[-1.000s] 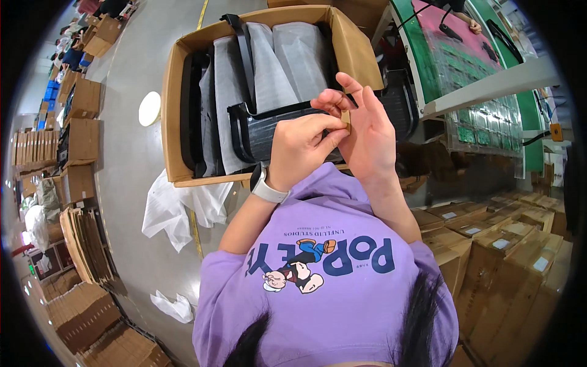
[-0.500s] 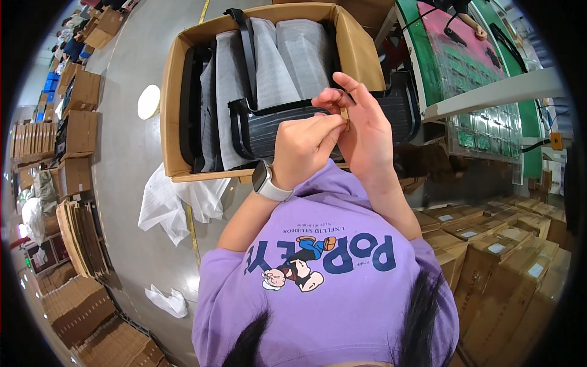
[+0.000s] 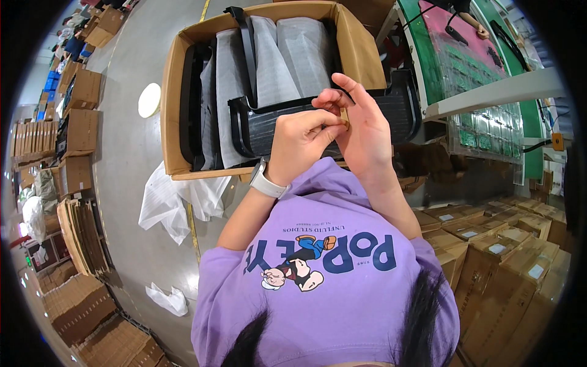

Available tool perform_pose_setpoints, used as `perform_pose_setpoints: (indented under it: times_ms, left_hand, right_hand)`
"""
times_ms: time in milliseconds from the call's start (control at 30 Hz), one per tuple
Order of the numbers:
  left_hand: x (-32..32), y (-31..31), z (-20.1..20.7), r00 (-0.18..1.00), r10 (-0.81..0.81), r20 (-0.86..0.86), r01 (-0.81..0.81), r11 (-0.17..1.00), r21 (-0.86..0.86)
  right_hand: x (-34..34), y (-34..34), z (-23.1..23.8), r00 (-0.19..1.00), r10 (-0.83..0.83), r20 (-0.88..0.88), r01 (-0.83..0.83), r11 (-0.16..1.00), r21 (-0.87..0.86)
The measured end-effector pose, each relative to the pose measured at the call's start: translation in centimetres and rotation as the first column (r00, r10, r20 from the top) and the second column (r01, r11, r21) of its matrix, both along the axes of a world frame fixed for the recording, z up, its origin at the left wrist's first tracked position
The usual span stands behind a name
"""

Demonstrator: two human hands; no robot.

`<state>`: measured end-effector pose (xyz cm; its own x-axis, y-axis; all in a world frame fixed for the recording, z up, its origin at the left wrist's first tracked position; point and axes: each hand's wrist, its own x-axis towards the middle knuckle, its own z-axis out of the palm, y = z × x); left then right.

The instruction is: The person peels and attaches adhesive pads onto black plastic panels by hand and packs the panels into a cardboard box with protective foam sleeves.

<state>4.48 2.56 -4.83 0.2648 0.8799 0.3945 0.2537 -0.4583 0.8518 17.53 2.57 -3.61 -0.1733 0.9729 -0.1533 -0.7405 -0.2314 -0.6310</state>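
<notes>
Piece of tan material (image 3: pixel 344 114) at left fingertips

Open carton (image 3: pixel 172 122): black panel (image 3: pixel 262 129) lies across its near side, long axis left to right, partly hidden by the hands. Left hand (image 3: pixel 302 137): thumb and forefinger pinched on the piece, its long axis near upright in view, lower end covered. Purple shirt (image 3: pixel 330 324): dark-blue lettering, inverted, cut off at left. Right hand (image 3: pixel 367 136): open, fingers parted; contact with piece cannot be told. Stacked cartons (image 3: pixel 510 287): white labels, illegible.
</notes>
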Motion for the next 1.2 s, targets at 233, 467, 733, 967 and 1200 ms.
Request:
perform_pose_setpoints:
  times_ms: [233,467,733,967,1200]
  left_hand:
    - [0.4,0.9,0.2,1.0,0.012,0.012,-0.011,0.992,-0.124]
    - [0.4,0.4,0.3,0.98,0.109,-0.169,-0.059,0.959,0.277]
    - [1.4,-0.2,-0.9,0.974,0.227,0.016,-0.227,0.974,0.024]
    - [-0.5,1.4,-2.2,0.879,0.395,0.267,-0.323,0.905,-0.276]
    - [-0.2,1.6,-2.6,0.913,0.251,0.321,-0.135,0.93,-0.343]
  right_hand:
    - [0.3,0.9,0.0,1.0,-0.02,0.011,0.02,1.0,0.0]
    - [-0.9,1.0,-0.2,0.996,-0.082,0.045,0.08,0.996,0.03]
    - [-0.7,1.0,-2.2,0.996,-0.067,-0.054,0.065,0.997,-0.034]
    - [0.1,0.8,-0.1,0.4,-0.558,0.727,-0.033,0.784,0.62]
    - [1.0,0.9,-2.4,0.749,-0.123,0.652,-0.094,0.953,0.288]
